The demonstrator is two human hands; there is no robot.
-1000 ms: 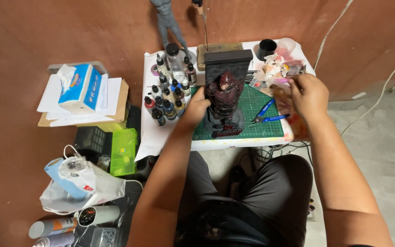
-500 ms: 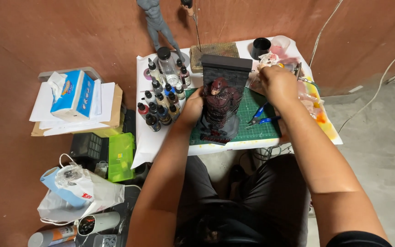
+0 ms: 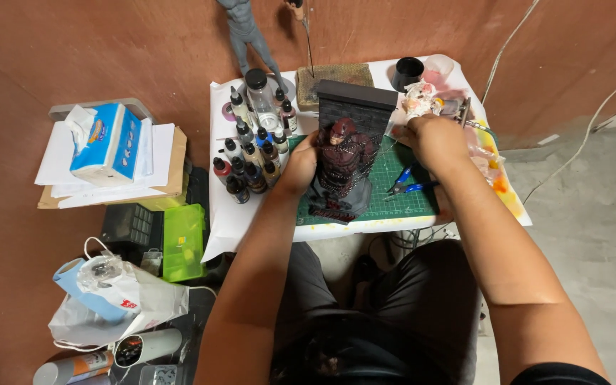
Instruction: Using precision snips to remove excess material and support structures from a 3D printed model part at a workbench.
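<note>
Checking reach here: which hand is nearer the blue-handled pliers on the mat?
Right. The right hand hovers just above the blue-handled pliers; the left hand is across the dark red figure, touching its side.

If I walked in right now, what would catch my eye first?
Most likely the dark red figure standing against a grey brick wall piece on the green cutting mat, mid-table. The left hand touches its side, and the right hand is just right of it. Left of the mat stands a cluster of small paint bottles.
</note>
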